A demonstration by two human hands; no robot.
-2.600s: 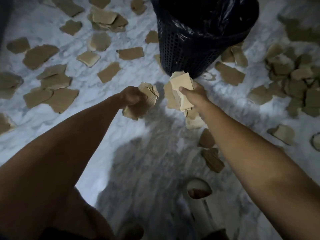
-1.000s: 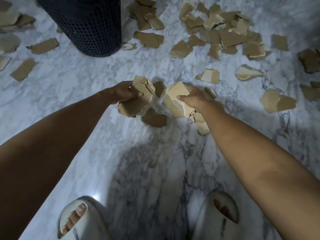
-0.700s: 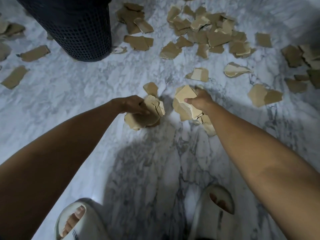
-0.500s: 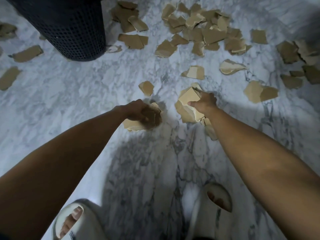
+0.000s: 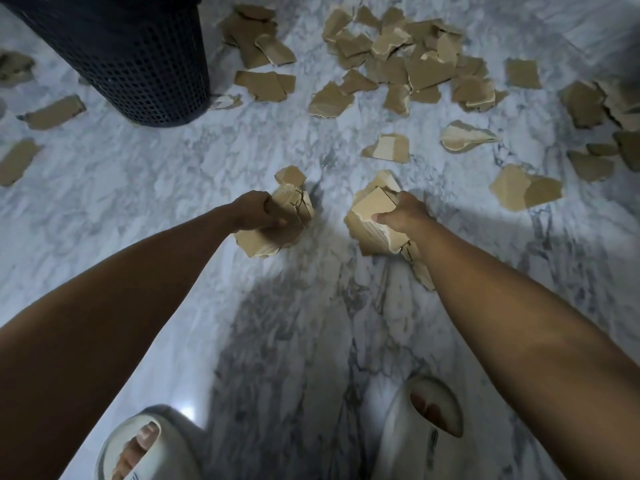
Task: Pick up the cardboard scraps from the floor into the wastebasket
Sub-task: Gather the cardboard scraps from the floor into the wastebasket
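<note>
Head view: left hand [image 5: 258, 211] and right hand [image 5: 403, 216] each gripped a scrap stack, lowered toward the floor since 0.5 s ago. Wastebasket [image 5: 138, 64] shifted up-left; collecting continued, dumping pending.

The left hand [image 5: 258, 211] grips a stack of cardboard scraps [image 5: 277, 230]; the right hand [image 5: 403, 214] grips another stack [image 5: 372, 220]. A black mesh wastebasket [image 5: 145, 71] stands at upper left on the marble floor [image 5: 173, 188], loose scraps [image 5: 398, 60] strewn beyond. White slippers [image 5: 415, 441] show below.
</note>
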